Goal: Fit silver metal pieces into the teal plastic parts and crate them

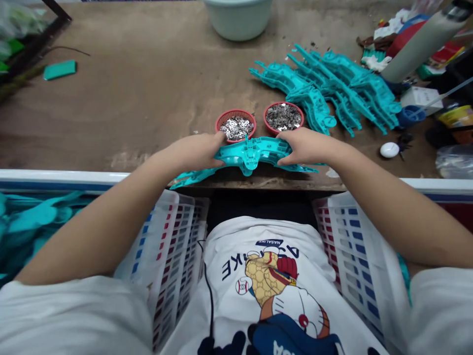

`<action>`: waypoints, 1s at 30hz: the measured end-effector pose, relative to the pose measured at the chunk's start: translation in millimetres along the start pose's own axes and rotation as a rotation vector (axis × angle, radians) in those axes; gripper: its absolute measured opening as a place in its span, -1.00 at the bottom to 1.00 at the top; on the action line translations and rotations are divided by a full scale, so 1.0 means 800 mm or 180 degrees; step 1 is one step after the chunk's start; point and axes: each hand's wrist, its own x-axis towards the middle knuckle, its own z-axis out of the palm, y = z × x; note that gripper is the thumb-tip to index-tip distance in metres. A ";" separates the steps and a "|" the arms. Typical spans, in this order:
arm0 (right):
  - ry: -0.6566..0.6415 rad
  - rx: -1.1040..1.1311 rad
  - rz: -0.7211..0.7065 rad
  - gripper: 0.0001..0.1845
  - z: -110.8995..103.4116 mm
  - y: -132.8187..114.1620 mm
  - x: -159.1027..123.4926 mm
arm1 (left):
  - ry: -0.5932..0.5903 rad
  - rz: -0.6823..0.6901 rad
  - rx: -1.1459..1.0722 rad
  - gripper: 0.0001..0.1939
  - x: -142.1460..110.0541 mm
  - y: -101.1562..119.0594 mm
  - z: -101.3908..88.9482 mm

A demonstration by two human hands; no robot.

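A curved turquoise plastic part (251, 154) lies crosswise near the table's front edge, between my two hands. My left hand (205, 149) grips its left side, fingers mostly hidden behind it. On the other side, my right hand (303, 145) is closed round the part with the thumb in front. Just beyond the part stand two small red baskets. The left basket (219, 121) holds shiny silver metal pieces (236, 128), while the right basket (265, 123) holds darker small metal pieces (284, 117).
Several similar turquoise parts (332, 88) lie piled at the back right. A pale basin (239, 19) stands at the far edge. Clutter with a grey bottle (421, 44) fills the right side. White plastic crates (173, 246) flank my lap; turquoise pieces (33, 222) lie at left.
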 end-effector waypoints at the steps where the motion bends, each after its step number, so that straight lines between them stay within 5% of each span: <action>1: -0.0011 -0.0077 0.0019 -0.38 0.005 0.000 0.003 | -0.0182 -0.0023 0.0164 -0.26 0.005 0.000 0.003; 4: -0.0150 -0.0386 0.0107 -0.26 0.017 -0.007 0.009 | -0.0407 -0.0056 0.0372 -0.45 0.017 0.003 0.006; 9: -0.0512 -0.0924 0.0392 -0.04 0.027 -0.033 0.011 | -0.0305 -0.0084 0.0043 -0.32 0.036 0.016 0.018; 12: -0.0464 -0.0924 0.0393 0.04 0.021 -0.034 0.009 | -0.0228 -0.0092 -0.0107 -0.41 0.043 0.027 0.026; 18: 0.0581 -0.0738 0.0521 -0.51 -0.017 0.027 0.051 | -0.0102 -0.0062 -0.0315 -0.43 0.037 0.033 0.026; 24: -0.0023 -0.1122 0.0600 -0.55 -0.020 0.063 0.118 | -0.0025 0.0025 -0.0241 -0.40 0.044 0.026 0.033; 30: -0.0049 -0.1177 0.0542 -0.62 -0.009 0.057 0.130 | -0.0120 0.0052 -0.0325 -0.38 0.048 0.022 0.030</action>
